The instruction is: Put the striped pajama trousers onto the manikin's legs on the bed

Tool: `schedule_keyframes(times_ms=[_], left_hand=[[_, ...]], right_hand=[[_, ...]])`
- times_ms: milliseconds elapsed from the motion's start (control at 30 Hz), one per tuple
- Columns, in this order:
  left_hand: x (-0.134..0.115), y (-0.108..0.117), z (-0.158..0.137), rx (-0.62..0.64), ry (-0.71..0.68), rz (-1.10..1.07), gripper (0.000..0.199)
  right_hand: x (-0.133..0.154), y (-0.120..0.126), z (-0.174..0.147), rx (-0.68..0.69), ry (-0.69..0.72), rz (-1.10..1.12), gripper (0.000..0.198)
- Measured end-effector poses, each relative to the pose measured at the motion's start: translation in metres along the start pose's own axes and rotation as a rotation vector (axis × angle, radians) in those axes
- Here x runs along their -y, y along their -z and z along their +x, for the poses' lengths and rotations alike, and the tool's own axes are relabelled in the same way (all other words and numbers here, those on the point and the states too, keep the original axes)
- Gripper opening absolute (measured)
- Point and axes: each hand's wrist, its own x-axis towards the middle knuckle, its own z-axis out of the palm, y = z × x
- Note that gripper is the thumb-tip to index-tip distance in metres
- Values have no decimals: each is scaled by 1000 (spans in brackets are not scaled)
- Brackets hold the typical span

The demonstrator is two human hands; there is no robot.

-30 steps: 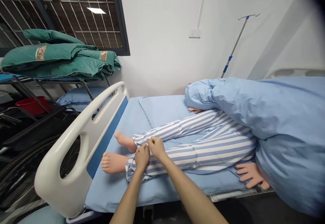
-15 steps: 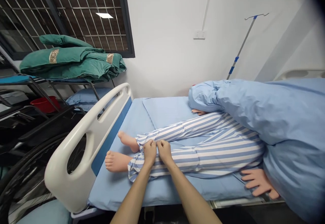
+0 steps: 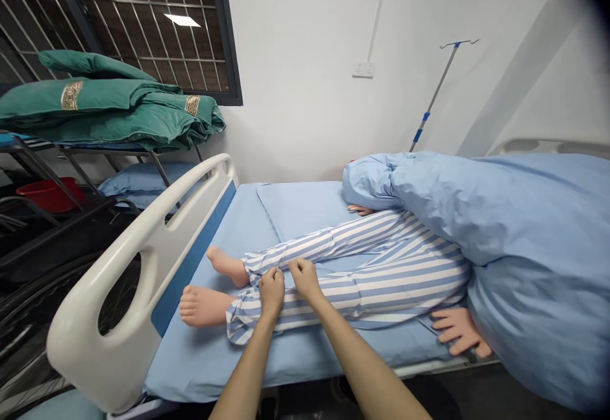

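Note:
A manikin in blue-and-white striped trousers point(image 3: 410, 274) lies on the bed, with its bare near foot point(image 3: 207, 306) and far foot point(image 3: 227, 265) pointing left. Over its lower legs, my left hand point(image 3: 272, 291) is closed in a fist near the trouser cuffs. Just right of it, my right hand point(image 3: 305, 276) is also closed, a small gap between the two. Whatever is inside the fingers is hidden. A bunched blue quilt point(image 3: 505, 210) covers the manikin's upper body. One manikin hand point(image 3: 460, 331) sticks out from under it at the near edge.
The white footboard point(image 3: 95, 305) rises at the left end of the blue bed sheet point(image 3: 305, 201). Behind it stand a wheelchair point(image 3: 28, 305), a red basin point(image 3: 50, 196) and folded green quilts point(image 3: 114, 112). An IV pole point(image 3: 433, 99) stands by the wall.
The view has shifted right, so the scene sits further left. My fists, side by side before, are now slightly apart, with the right one a little higher.

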Motion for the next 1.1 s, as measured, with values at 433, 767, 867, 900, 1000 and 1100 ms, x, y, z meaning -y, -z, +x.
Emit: schedule_keyframes(times_ms=[433,767,867,900,1000,1100], left_hand=[[-34,-12,-3,54,-57,-76,24],[-26,-20,-13,143,1,197,28],[-27,-20,-14,118,-16,214,27],[-27,-21,-15,112,-24,219,27],[-25,-24,-16,105,-44,219,25],[-25,-25,-15,106,-33,227,24]], right_hand=[[-11,8,-1,-43,-83,133,31],[-5,15,8,51,-135,243,27],[-3,29,11,75,-76,215,28],[-4,34,10,77,-71,204,29],[-14,44,5,79,-70,171,33],[-22,46,-2,69,-39,151,34]])
